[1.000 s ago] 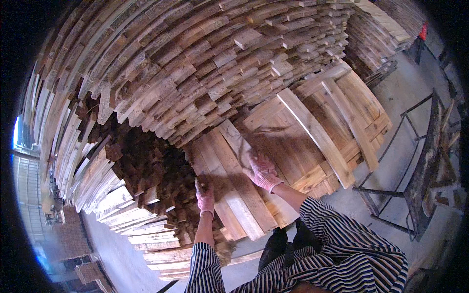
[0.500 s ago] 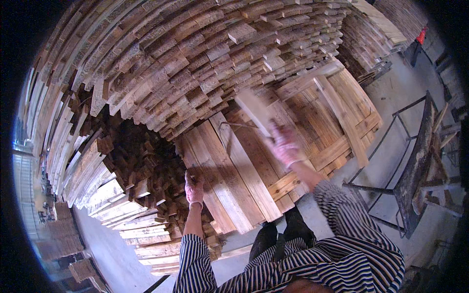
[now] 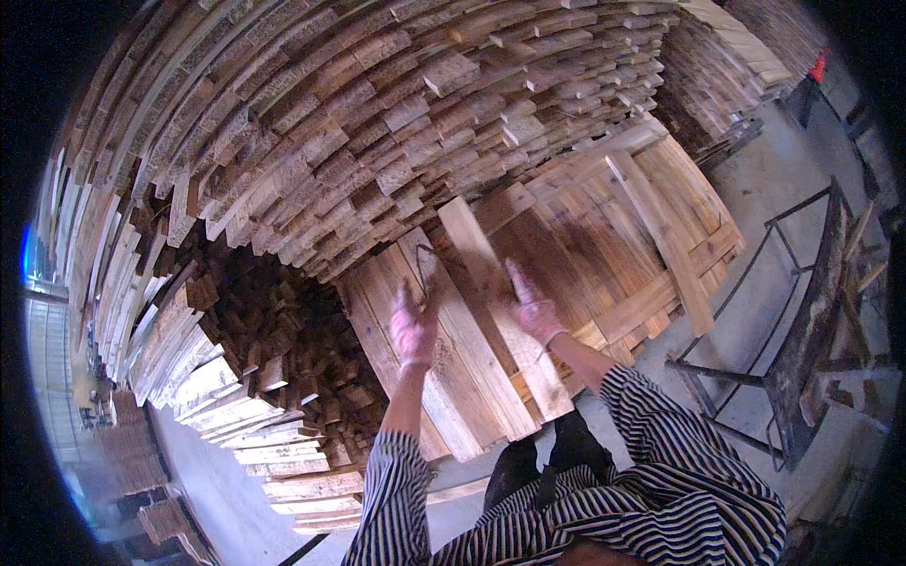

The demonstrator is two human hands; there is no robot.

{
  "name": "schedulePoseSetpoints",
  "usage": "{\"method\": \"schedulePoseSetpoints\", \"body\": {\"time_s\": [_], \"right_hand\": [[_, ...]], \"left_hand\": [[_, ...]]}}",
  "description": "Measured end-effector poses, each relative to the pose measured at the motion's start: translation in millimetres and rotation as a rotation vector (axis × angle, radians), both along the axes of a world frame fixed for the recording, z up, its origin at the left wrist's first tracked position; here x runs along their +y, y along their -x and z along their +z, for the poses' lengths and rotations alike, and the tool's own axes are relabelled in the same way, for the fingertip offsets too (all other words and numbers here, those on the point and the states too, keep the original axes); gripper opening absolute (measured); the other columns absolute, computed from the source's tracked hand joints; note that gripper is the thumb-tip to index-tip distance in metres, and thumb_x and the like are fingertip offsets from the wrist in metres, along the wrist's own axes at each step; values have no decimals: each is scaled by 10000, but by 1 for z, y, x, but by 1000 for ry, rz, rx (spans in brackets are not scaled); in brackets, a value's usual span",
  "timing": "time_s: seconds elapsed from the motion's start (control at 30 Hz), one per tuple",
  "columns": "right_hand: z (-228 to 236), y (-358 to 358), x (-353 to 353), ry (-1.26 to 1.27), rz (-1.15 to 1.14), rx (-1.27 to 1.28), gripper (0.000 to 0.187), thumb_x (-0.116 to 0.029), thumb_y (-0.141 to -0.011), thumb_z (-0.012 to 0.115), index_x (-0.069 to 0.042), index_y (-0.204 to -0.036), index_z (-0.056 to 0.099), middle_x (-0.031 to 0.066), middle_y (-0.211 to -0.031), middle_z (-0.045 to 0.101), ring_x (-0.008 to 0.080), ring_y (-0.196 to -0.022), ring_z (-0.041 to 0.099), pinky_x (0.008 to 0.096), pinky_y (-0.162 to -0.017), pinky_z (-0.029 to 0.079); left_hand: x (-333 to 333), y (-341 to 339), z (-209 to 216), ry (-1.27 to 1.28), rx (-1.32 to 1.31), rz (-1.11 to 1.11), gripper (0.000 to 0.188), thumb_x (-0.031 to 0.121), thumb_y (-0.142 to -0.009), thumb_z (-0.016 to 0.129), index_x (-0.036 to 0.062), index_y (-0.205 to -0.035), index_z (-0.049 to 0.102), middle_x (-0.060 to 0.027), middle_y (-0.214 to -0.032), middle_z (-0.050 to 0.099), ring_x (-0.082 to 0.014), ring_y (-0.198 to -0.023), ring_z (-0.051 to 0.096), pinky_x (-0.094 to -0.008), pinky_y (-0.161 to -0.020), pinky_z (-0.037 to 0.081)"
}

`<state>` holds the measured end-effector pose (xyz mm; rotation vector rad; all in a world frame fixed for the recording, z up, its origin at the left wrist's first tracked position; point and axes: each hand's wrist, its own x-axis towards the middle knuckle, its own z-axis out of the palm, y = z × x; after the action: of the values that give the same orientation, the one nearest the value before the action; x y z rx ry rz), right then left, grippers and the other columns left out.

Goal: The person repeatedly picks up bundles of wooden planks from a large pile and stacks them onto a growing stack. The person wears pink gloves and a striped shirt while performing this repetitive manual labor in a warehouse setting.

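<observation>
My left hand (image 3: 413, 328), in a pale pinkish glove, is open with fingers pointing away from me, above the pale boards (image 3: 455, 382) on the left of the wooden layer. My right hand (image 3: 531, 309), gloved alike, lies at the right edge of a loose plank (image 3: 510, 325), its fingers stretched along that edge. This plank slants from the stack behind toward my legs, across the darker boards below. A thin, dark, bent metal piece (image 3: 425, 257) shows just beyond my left fingers; its kind is unclear.
A high wall of stacked timber (image 3: 359, 123) rises behind the boards. To the left lies a dark heap of short wood pieces (image 3: 293, 330). A narrow board (image 3: 661, 241) lies across the right part of the layer. At right stands a black metal frame (image 3: 793, 349) on grey floor.
The plank my right hand carried at the far side now lies across the boards. My right hand has come slightly left, and my left hand has moved right and away from the left edge.
</observation>
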<state>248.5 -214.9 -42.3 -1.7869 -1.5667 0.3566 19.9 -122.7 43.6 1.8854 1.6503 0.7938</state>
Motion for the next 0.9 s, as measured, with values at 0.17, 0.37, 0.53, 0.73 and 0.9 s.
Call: {"method": "schedulePoseSetpoints", "body": {"time_s": [0.17, 0.37, 0.53, 0.73, 0.9], "right_hand": [[13, -42, -3, 328, 37, 60, 857, -277, -891, 574, -326, -1596, 88, 68, -1593, 346, 337, -1294, 544, 401, -939, 533], [5, -24, 2, 221, 78, 53, 762, -298, -896, 549, -328, -1577, 207, 95, -1542, 424, 340, -1277, 555, 448, -991, 515], [-4, 44, 18, 418, 11, 67, 607, -339, -968, 542, -226, -1530, 341, 151, -1366, 573, 369, -1122, 622, 464, -908, 527], [57, 37, 11, 563, 93, 214, 643, -366, -984, 509, -133, -1544, 297, 230, -1497, 419, 402, -1349, 443, 481, -1131, 366], [73, -30, 26, 332, 80, 225, 620, -381, -955, 546, -119, -1498, 399, 185, -1464, 489, 354, -1318, 509, 452, -1059, 459]], "left_hand": [[39, -8, -25, 45, 144, -66, 281, 270, -911, 682, 78, -1115, 663, -143, -1028, 702, -329, -928, 684, -392, -789, 547], [21, 25, -10, 482, -1322, 92, 247, 104, -948, 645, 86, -1192, 607, -51, -994, 681, -192, -881, 671, -322, -744, 550], [19, 92, 25, -147, -729, -26, 292, 123, -947, 620, 44, -1226, 586, -106, -1144, 656, -226, -1044, 632, -367, -911, 530], [-26, 203, 2, 99, -613, 610, 423, 262, -961, 552, 62, -1334, 564, -117, -1217, 650, -224, -1103, 614, -352, -922, 508], [-128, 252, -79, 747, -204, 954, 542, 447, -997, 476, 83, -1391, 557, -144, -1290, 640, -246, -1197, 584, -370, -980, 466]]}}
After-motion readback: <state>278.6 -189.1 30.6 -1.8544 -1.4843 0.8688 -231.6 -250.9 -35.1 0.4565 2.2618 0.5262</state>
